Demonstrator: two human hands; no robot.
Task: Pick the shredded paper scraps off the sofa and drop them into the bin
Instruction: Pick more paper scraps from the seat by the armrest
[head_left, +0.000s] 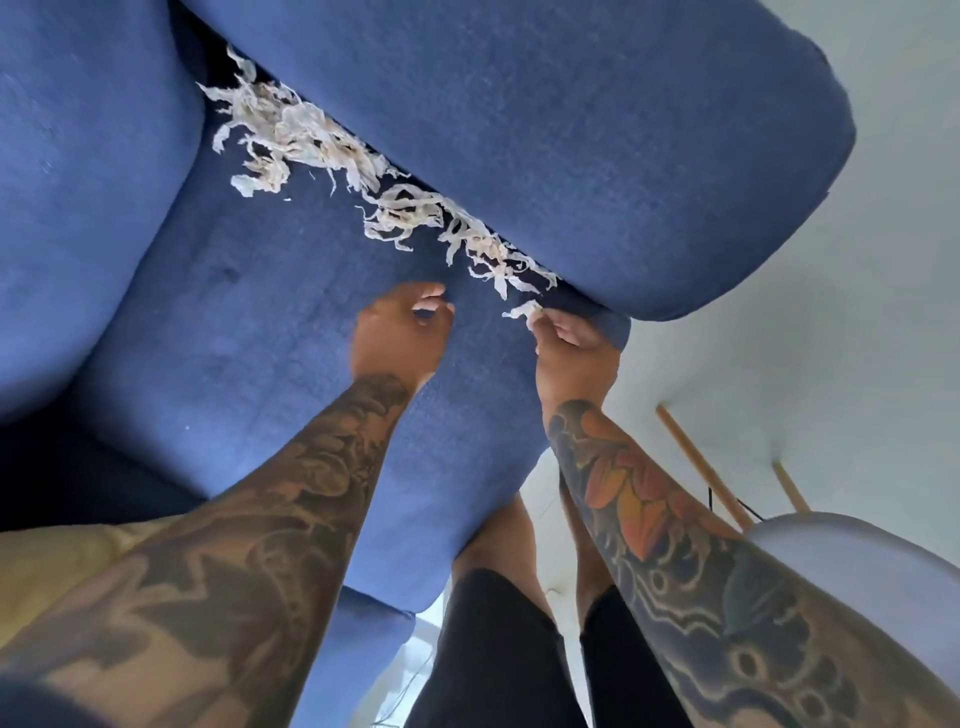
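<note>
Many shredded paper scraps (317, 140) lie along the sofa (249, 322) seat crease. Left hand (400, 332) curled, grip apparently pinching small bits. Right hand (574, 338) pinches one strip. Light, flimsy, tearable: gather by clumps. Bin unseen.

Blue sofa (270, 291), seen from above. Paper scraps (311, 140) strewn in a line along the crease where seat meets armrest (545, 119). Both forearms tattooed, reaching over the seat. Left hand (397, 332) over the seat, fingers curled round a small white bit. Right hand (574, 345) at the near end of the line, pinching a scrap (522, 310). Black shorts (493, 660) below. Pale chair (852, 551) with wooden legs on the right, on a light floor (857, 312).
</note>
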